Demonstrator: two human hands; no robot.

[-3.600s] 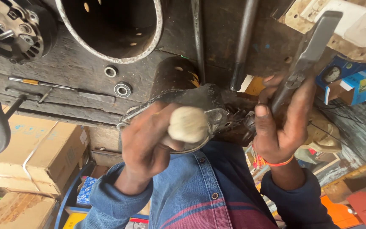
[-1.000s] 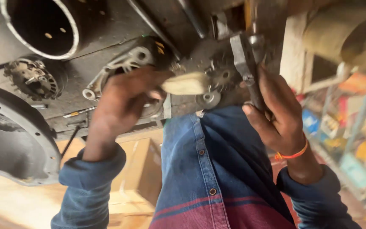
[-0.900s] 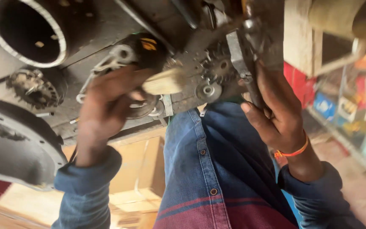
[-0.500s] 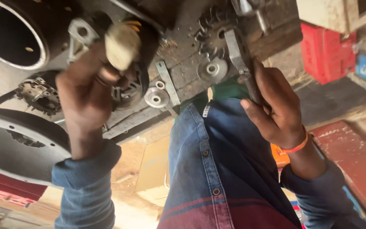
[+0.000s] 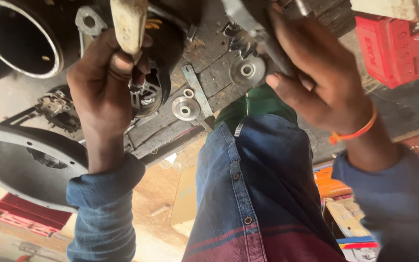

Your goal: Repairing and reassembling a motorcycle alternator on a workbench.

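Hands at a cluttered wooden workbench (image 5: 209, 63), seen from the head camera. Left hand (image 5: 105, 82) is closed around a pale, worn wooden handle (image 5: 128, 24); the handle's long axis runs up and away from the fist, out of the top of the picture, so its working end is not visible. Directly beneath and behind this fist sits a dark, round alternator housing (image 5: 158, 73) with a silver mounting ear, touching or nearly touching the knuckles. Right hand (image 5: 316, 77) is curled around a grey metal tool (image 5: 248, 19), fingers folded over its shaft; the tool's long axis slants up and to the left, toward the housing. Left hand is the nearer of the 2 to the housing; right hand stands apart, across the bench.

On the boards between the hands lie 2 silver pulley discs (image 5: 185, 107) and a flat metal strip (image 5: 197, 94). A large metal ring (image 5: 20, 41) and a dark round cover plate (image 5: 25, 160) lie to the left. A red box (image 5: 394, 48) stands at the far right, with cartons below on a dusty floor.
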